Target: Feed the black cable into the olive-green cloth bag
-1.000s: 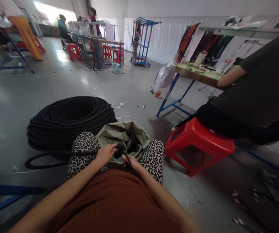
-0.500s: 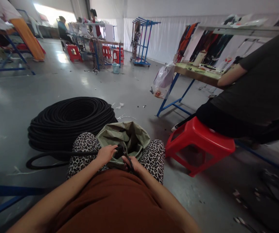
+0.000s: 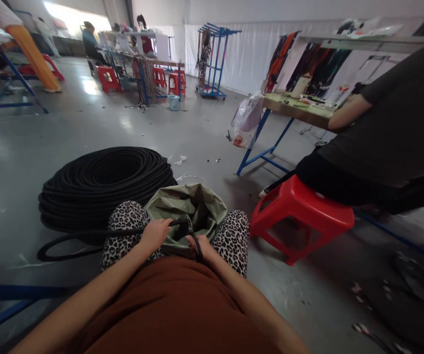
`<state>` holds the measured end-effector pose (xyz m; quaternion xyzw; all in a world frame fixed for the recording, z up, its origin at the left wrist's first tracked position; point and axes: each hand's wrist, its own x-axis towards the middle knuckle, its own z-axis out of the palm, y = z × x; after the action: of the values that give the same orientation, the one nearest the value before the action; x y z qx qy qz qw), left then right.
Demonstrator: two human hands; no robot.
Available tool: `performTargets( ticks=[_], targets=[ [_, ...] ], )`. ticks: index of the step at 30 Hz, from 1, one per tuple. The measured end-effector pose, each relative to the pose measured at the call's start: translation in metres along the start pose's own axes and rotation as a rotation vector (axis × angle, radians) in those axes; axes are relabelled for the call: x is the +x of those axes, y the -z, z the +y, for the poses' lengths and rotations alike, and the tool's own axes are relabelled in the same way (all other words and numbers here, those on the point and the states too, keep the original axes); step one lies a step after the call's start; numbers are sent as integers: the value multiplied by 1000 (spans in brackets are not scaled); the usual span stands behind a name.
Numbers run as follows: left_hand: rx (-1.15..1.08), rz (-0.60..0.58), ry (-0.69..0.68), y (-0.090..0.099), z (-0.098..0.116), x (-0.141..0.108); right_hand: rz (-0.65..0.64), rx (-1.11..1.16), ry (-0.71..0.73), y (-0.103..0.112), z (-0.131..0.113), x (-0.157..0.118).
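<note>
My left hand is closed round a black cord, whose end sticks out to the right above the bag. In my right hand is a pair of dark scissors, with the blades pointing up at the cord's end. Whether the blades touch the cord is too small to tell. Under both hands a green fabric bag stands open between my knees. The cord loops out on the left beside a big coil of black cord on the floor.
A person sits on a red stool to the right, at a workbench with a plastic bag hanging from its corner. A blue rack and more people at tables are farther back. A blue bar crosses the lower left.
My left hand has slid slightly left along the cord, and more of the cord's end shows between my hands. The whole view has shifted a little.
</note>
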<state>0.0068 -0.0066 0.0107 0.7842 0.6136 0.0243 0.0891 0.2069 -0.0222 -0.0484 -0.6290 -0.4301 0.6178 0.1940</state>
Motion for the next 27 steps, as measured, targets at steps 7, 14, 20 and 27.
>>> performTargets(
  ticks=[7, 14, 20, 27],
  targets=[
    [13, -63, 56, -1, 6, 8, 49, -37, 2, -4, 7, 7],
    [51, -138, 73, 6, 9, 12, 31, -150, 5, -3, 11, 12],
    [59, -180, 77, 9, 7, 15, -12, -141, -20, -1, -2, -3],
    [50, -208, 71, 8, 3, 18, -57, -96, -44, 2, -6, -10]
  ],
)
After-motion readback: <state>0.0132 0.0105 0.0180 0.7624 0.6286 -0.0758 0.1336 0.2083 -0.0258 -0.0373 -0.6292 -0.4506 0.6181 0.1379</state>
